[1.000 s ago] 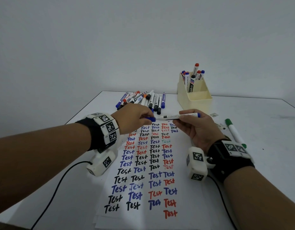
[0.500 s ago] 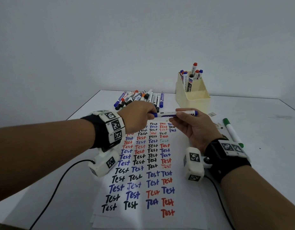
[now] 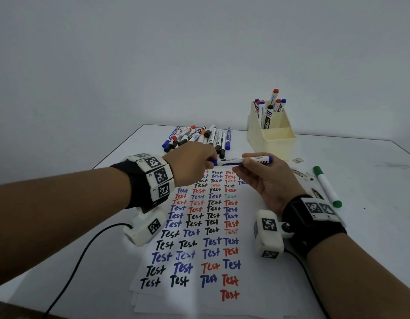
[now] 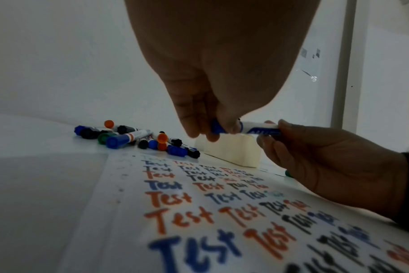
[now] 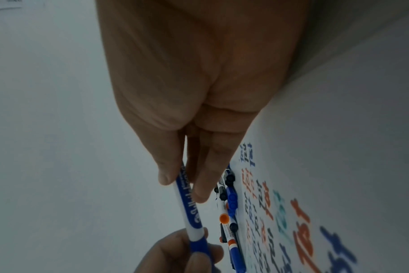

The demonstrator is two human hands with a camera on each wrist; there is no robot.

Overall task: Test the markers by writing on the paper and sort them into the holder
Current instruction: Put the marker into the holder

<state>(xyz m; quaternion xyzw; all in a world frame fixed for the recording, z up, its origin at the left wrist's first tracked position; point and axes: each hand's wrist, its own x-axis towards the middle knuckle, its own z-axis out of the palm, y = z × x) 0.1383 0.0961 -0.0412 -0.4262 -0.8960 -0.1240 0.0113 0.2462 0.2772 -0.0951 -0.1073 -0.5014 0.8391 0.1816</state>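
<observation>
The left hand (image 3: pixel 194 163) pinches the cap of a blue marker (image 3: pixel 243 160) while the right hand (image 3: pixel 266 180) grips its barrel; uncapping looks underway, and next comes pulling apart.

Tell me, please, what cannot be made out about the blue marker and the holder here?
- Blue-capped white marker: the left hand covers the cap joint in all views, so cap seating is unclear.
- Barrel print: blurred in the wrist views.
- Cream plastic holder: its walls hide the compartment floors in the head view; the hands block it in the left wrist view.
</observation>
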